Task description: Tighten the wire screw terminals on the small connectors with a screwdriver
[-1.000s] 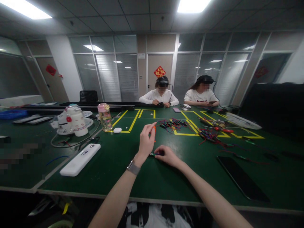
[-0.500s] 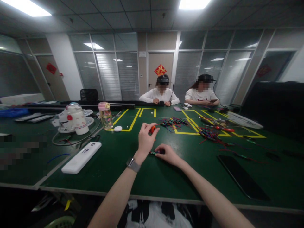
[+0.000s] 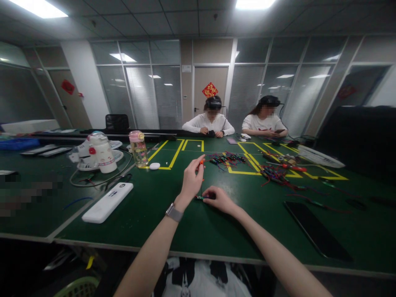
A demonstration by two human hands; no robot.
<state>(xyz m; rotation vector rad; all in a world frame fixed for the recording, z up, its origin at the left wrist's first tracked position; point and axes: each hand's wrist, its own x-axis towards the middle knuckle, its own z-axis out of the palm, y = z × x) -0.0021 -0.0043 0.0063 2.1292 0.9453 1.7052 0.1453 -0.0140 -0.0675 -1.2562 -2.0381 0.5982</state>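
Note:
My left hand (image 3: 192, 178) is closed round an orange-handled screwdriver (image 3: 201, 162), mostly hidden by the fingers. Its thin dark shaft points down at a small green circuit board (image 3: 199, 197) on the green table. My right hand (image 3: 219, 199) pinches the right end of that board against the tabletop. Beyond my hands lies a pile of small boards with red and blue wires (image 3: 227, 159), and a second wired pile (image 3: 274, 173) is farther right.
A white power bank (image 3: 108, 203), a pink-lidded bottle (image 3: 138, 149) and a white bottle (image 3: 103, 153) stand or lie left. At right are a black phone (image 3: 315, 231) and red-handled tools (image 3: 293, 167). Two people (image 3: 210, 123) sit across the table.
My left fingers have turned and straightened round the orange handle, covering more of it. My right hand stays at the board. The view has shifted slightly.

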